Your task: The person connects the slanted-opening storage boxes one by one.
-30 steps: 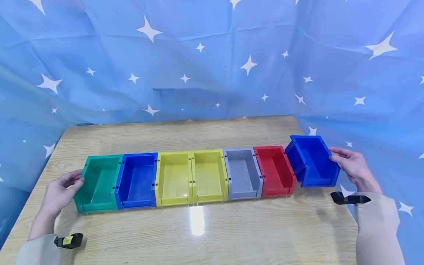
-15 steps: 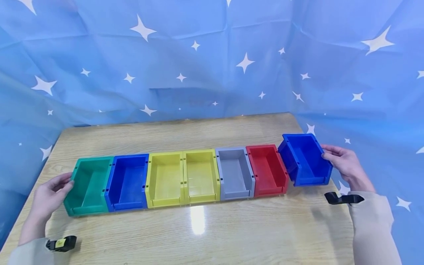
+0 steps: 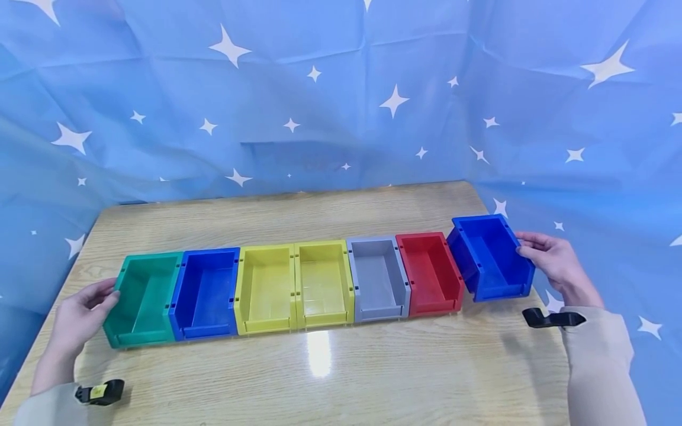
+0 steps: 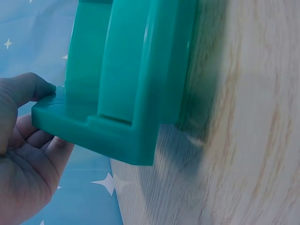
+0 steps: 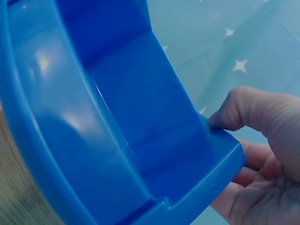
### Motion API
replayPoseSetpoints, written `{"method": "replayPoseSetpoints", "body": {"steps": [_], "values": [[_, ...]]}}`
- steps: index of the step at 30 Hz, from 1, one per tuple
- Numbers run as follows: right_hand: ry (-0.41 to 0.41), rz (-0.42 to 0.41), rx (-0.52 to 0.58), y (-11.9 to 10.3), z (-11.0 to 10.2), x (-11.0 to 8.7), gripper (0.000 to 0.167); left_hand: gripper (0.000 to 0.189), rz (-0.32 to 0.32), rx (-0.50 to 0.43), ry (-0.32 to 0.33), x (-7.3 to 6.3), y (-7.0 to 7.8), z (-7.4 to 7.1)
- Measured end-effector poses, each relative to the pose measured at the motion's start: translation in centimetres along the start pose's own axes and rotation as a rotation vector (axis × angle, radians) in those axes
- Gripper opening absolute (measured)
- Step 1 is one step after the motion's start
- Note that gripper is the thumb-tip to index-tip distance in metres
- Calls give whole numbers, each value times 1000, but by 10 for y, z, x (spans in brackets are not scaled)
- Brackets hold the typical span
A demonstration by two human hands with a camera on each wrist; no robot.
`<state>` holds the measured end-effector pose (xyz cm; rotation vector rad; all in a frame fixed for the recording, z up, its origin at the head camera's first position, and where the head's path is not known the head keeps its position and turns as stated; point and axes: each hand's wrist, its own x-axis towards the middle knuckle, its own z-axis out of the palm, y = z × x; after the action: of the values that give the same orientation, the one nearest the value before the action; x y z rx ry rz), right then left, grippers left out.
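Observation:
At the left end of a joined-looking row, my left hand (image 3: 82, 313) pinches the side rim of a green storage bin (image 3: 145, 299). The left wrist view shows the thumb on top of that rim (image 4: 61, 115) and the fingers beneath. My right hand (image 3: 556, 266) grips the right rim of a blue storage bin (image 3: 492, 254), thumb above and fingers under. This bin sits slightly askew beside the red bin (image 3: 430, 272) and looks raised; whether the two touch cannot be told. Between them stand another blue bin (image 3: 206, 296), two yellow bins (image 3: 266, 290) and a grey bin (image 3: 377, 278).
The bins stand on a light wood-grain table (image 3: 341, 384). A blue curtain with white stars (image 3: 319, 106) hangs behind it and along both sides. Black wrist mounts (image 3: 101, 391) sit on both sleeves. The blue bin on the right is near the table's right edge.
The bins and hands appear a little further left than a second ago, with the view itself shifting too. Both grips are unchanged. In the last half second almost nothing moves.

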<state>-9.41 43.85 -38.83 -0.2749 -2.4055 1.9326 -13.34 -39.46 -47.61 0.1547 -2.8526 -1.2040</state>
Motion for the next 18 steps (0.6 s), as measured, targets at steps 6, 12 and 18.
{"method": "replayPoseSetpoints", "body": {"steps": [6, 12, 18], "values": [[14, -3, 6, 4, 3, -1, 40, 48, 16, -10, -13, -12, 35, -5], [9, 29, -35, 4, 4, -3, 34, 48, 3, -15, -10, -9, 25, -4], [12, 80, -167, 2, 5, -6, 19, 51, -6, -8, 6, 0, -1, 1]]}}
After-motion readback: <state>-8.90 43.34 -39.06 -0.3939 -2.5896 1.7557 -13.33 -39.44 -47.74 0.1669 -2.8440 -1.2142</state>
